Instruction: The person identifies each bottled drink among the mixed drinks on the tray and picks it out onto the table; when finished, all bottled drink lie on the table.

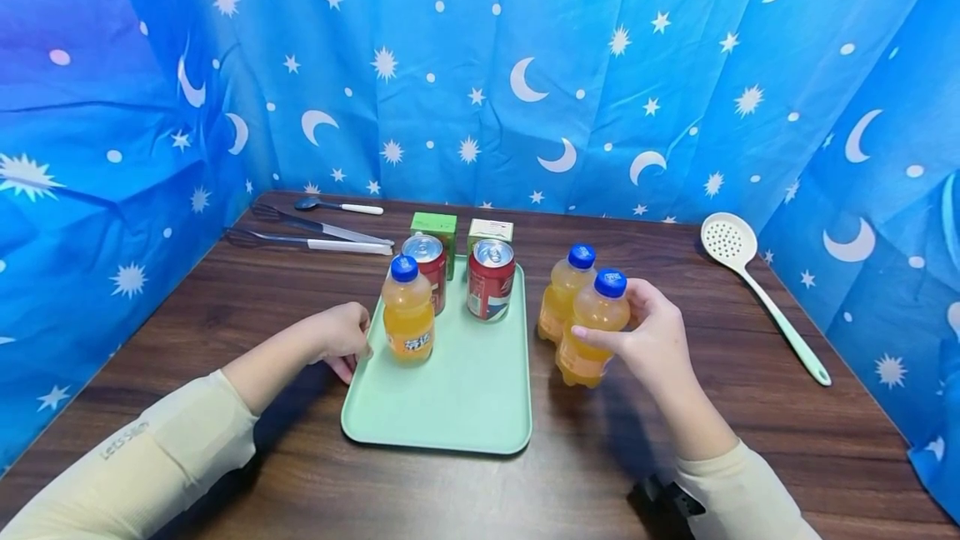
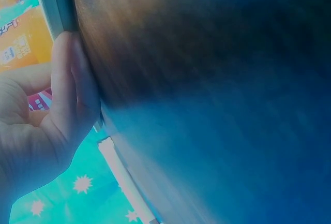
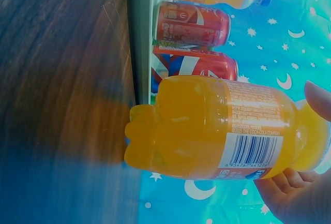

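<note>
My right hand (image 1: 656, 336) grips an orange soda bottle (image 1: 594, 325) with a blue cap, to the right of the green tray (image 1: 465, 407). In the right wrist view, thumb and fingers hold this bottle (image 3: 207, 125) near its neck; its barcode label shows. A second orange soda bottle (image 1: 557, 300) stands just behind it, partly hidden. At the tray's left edge, my left hand (image 1: 341, 340) holds the rim. In the left wrist view its fingers (image 2: 64, 84) lie along the outside of that rim. On the tray are another orange soda bottle (image 1: 408, 319) and two red soda cans (image 1: 491, 282).
Two small cartons (image 1: 435, 223), one green and one pale-topped, stand behind the cans. A spoon (image 1: 341, 207), a fork and a knife lie at the back left. A slotted skimmer (image 1: 776, 298) lies at the right. A starry blue curtain (image 1: 450, 90) surrounds the wooden table (image 1: 750, 407).
</note>
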`<state>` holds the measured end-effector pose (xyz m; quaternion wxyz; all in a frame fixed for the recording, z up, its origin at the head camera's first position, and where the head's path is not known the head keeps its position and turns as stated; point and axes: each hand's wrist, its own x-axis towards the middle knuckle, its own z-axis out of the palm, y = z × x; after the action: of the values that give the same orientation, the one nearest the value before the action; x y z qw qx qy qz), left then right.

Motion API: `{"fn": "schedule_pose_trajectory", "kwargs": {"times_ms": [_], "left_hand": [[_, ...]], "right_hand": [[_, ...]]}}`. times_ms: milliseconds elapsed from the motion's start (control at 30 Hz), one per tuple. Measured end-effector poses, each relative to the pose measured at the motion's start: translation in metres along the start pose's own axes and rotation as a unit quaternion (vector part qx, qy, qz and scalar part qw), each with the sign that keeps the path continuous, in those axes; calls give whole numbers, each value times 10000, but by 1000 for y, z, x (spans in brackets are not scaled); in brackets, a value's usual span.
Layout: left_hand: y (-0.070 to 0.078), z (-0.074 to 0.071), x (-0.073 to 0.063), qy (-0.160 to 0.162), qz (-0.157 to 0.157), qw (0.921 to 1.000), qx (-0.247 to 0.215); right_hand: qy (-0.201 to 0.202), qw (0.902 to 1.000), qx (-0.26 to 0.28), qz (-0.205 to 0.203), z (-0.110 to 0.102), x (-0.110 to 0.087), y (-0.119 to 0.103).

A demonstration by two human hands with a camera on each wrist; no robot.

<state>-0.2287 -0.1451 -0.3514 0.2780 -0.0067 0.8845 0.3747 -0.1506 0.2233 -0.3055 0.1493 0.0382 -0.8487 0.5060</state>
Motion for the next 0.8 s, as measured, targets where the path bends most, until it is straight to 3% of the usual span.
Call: {"fn": "schedule_pose_trajectory", "kwargs": {"times_ms": [800], "left_hand": [[-2,3,1,65,61,9999,-70]], "right_hand": [[216,9987,59,461,-10,4,0]]}}
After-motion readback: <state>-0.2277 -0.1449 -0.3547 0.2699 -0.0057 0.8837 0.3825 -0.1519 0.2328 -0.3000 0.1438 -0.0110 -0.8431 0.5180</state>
